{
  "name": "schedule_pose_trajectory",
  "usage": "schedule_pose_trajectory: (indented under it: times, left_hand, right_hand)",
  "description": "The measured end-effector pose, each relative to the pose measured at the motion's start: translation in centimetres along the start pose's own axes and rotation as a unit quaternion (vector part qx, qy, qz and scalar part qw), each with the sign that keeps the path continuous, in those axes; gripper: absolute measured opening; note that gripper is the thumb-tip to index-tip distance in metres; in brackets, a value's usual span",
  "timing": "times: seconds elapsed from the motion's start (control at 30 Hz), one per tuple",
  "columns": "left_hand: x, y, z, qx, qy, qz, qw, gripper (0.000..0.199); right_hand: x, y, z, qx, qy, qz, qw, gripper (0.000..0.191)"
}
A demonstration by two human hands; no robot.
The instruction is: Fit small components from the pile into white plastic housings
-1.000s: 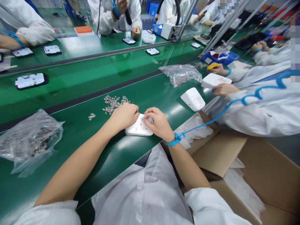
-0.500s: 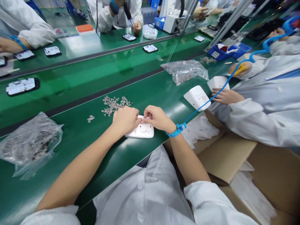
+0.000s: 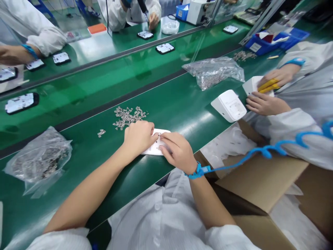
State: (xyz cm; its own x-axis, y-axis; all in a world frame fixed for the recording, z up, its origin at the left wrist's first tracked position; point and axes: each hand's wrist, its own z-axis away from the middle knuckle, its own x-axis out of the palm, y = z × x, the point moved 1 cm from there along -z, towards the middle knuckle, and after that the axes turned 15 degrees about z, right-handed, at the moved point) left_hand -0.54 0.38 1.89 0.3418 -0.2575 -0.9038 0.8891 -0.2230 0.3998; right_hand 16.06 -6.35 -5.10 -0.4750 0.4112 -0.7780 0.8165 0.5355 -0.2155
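The left hand's point(image 3: 139, 137) grip is curled closed on the left end of the white plastic housing point(image 3: 155, 147), and the right hand point(image 3: 178, 152) pinches its right end. The housing lies flat on the green counter point(image 3: 182, 107), long axis left-right, between both hands; the loose metal clips point(image 3: 127, 116) lie just beyond, nearer the left hand.

electronics assembly line, factory floor. long green benches point(image 3: 85, 152) run side by side with a belt point(image 3: 85, 86) between them. workers in white smocks point(image 3: 161, 218) sit on both sides, blue wrist straps point(image 3: 199, 171) with coiled cords. circuit boards in black trays point(image 3: 18, 102) spaced along the belt. white plastic housings point(image 3: 229, 105) on the near bench. loose metal parts point(image 3: 127, 116) in a heap, more in clear bags point(image 3: 39, 161). blue parts bins point(image 3: 270, 43), open cartons point(image 3: 262, 180) by the seats.
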Motion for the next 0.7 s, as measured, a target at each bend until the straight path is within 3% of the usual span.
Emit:
schedule_pose_trajectory:
  times: [0.37, 0.7]
  left_hand:
    - [-0.13, -0.18, -0.25, 0.004, -0.004, 0.009, 1.0, 0.024]
    - [0.23, 0.03, 0.12, -0.008, 0.008, 0.0, 1.0, 0.021]
  right_hand:
    - [-0.06, -0.51, 0.67, -0.034, 0.038, 0.058, 0.997, 0.023]
    - [0.07, -0.59, 0.58, -0.05, 0.002, 0.083, 0.995, 0.024]
